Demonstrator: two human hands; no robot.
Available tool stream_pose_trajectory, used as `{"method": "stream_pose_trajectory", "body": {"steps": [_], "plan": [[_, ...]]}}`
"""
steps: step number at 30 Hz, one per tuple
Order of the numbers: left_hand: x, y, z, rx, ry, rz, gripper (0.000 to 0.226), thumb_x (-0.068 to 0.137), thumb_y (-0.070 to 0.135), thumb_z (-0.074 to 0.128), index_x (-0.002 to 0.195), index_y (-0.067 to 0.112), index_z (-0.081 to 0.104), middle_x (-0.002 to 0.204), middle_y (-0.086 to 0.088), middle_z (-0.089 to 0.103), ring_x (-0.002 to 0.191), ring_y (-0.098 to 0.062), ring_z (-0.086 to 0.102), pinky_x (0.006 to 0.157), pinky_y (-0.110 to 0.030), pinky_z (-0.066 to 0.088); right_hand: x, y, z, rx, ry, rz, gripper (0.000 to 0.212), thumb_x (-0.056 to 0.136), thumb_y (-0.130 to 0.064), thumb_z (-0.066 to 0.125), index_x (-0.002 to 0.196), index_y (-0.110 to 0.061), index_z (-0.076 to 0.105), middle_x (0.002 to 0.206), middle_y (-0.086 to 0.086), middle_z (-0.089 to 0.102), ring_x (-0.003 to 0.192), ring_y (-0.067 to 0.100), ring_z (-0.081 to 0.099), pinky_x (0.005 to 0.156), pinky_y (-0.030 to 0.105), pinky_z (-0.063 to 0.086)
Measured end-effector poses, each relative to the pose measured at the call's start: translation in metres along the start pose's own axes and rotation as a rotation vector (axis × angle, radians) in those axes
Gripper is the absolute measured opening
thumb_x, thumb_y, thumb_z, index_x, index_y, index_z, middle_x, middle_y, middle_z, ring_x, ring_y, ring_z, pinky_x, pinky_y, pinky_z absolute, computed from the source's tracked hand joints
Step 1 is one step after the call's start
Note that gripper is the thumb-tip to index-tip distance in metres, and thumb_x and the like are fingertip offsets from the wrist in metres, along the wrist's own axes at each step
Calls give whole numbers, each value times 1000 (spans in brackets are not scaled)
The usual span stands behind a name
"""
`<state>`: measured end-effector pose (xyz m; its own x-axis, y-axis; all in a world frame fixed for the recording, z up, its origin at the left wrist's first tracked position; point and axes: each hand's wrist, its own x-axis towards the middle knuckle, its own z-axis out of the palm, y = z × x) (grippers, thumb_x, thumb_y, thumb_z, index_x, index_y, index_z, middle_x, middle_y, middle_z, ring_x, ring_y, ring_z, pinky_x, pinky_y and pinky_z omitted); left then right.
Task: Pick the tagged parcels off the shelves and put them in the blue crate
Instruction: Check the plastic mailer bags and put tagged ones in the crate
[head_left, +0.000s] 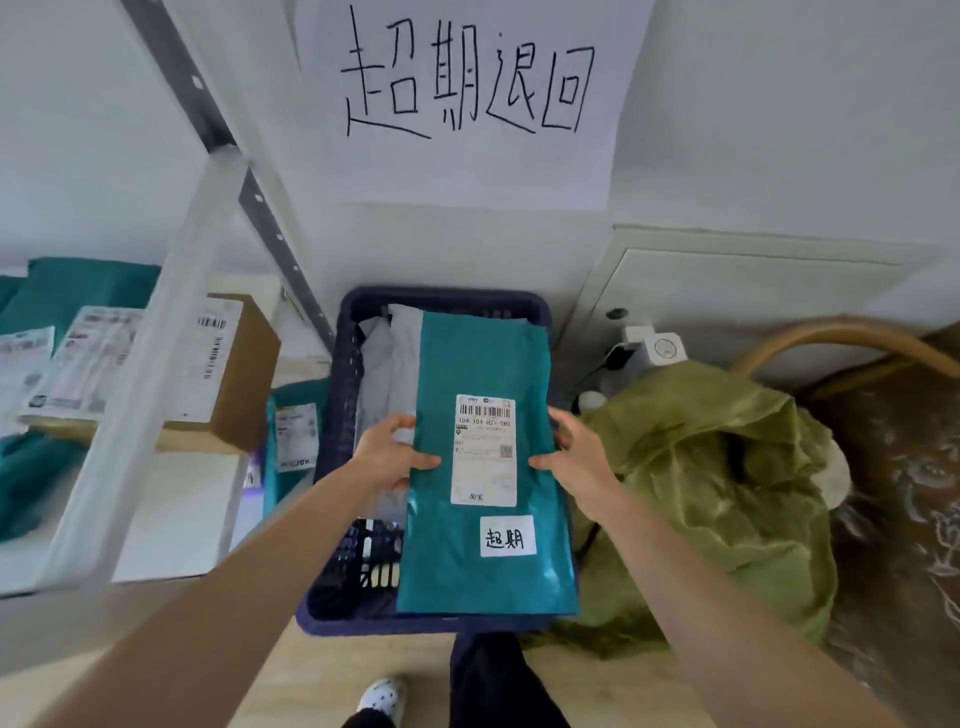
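Parcel: the teal parcel (483, 358) lies lengthwise over the blue crate (337, 415), with its handwritten tag (507, 537) at the near end (a shipping label (485, 449) sits just beyond).
Left hand: the left hand (390, 457) pinches the parcel's left edge, thumb on top.
Right hand: the right hand (574, 457) pinches the right edge, thumb on top.
Inside crate: pale grey bags (382, 364) lie under the parcel, on the left side.
Shelf: the shelf (171, 332) stands far left and holds a brown box (244, 374).

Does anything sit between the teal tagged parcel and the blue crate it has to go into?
Nothing visible blocks it. The left hand and right hand hold the teal parcel directly over the blue crate; only pale grey parcels already lie inside, at its left.
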<state>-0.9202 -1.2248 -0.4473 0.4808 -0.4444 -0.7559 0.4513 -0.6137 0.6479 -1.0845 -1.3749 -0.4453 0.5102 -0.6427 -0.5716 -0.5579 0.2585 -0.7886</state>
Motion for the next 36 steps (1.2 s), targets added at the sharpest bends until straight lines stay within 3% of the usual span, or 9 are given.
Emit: {"method": "stream_pose_trajectory", "body": {"steps": [6, 14, 20, 23, 26, 28, 30, 33, 36], "plan": [[51, 9, 5, -3, 41, -71, 55, 75, -9, 72, 120, 12, 48, 96, -13, 69, 88, -27, 68, 80, -41, 57, 68, 1, 0, 51, -63, 104, 67, 75, 24, 61, 131, -11, 50, 96, -3, 63, 83, 5, 61, 61, 17, 53], [103, 11, 2, 21, 112, -89, 54, 74, -11, 72, 119, 9, 49, 109, -22, 66, 99, -33, 65, 91, -47, 53, 132, 6, 16, 42, -121, 131, 69, 73, 25, 60, 133, -6, 48, 121, 12, 60, 98, 21, 61, 74, 26, 54], [131, -4, 5, 101, 158, -43, 39, 79, 3, 74, 105, 25, 54, 105, -11, 69, 93, -27, 68, 91, -43, 53, 154, 9, 20, -44, -147, 84, 63, 74, 25, 58, 129, -5, 51, 98, -2, 61, 94, 20, 63, 68, 18, 52], [133, -4, 12, 128, 180, 7, 35, 84, 3, 68, 113, 17, 53, 107, -7, 65, 88, -19, 63, 77, -24, 52, 159, 12, 18, -151, -144, 25, 65, 74, 21, 62, 131, -6, 47, 104, 0, 60, 107, 25, 60, 82, 28, 52], [134, -3, 15, 224, 223, 80, 37, 86, 4, 65, 118, 12, 49, 98, -2, 63, 83, -15, 61, 62, -16, 43, 159, 9, 15, -226, -158, -41, 70, 77, 10, 67, 137, -13, 39, 97, -13, 54, 102, 18, 58, 91, 36, 52], [133, -2, 14, 345, 247, 123, 41, 86, 8, 66, 120, 17, 46, 89, 1, 60, 82, -15, 61, 63, -22, 44, 158, 7, 11, -307, -168, -116, 74, 79, 6, 66, 142, -16, 34, 110, -11, 54, 106, 16, 55, 98, 37, 48], [132, -1, 10, 552, 294, 201, 51, 84, 13, 68, 128, 20, 42, 103, -3, 58, 89, -21, 61, 71, -32, 47, 160, 8, 7, -503, -167, -216, 79, 82, 5, 64, 148, -16, 27, 138, 3, 44, 125, 20, 46, 107, 31, 38], [130, 5, 7, 921, 313, 360, 72, 84, 15, 69, 144, 25, 32, 153, -8, 22, 122, -28, 49, 86, -39, 52, 163, 8, 4, -862, -196, -407, 81, 85, -1, 63, 151, -18, 20, 158, 5, 18, 144, 23, 22, 113, 32, 29], [135, 6, 8, 1241, 167, 488, 88, 84, 22, 71, 151, 35, 15, 156, 5, -23, 146, -24, 11, 108, -39, 40, 168, 10, 8, -1160, -272, -572, 86, 85, -14, 68, 153, -20, 15, 161, 6, 8, 146, 25, 14, 116, 39, 23]]}}
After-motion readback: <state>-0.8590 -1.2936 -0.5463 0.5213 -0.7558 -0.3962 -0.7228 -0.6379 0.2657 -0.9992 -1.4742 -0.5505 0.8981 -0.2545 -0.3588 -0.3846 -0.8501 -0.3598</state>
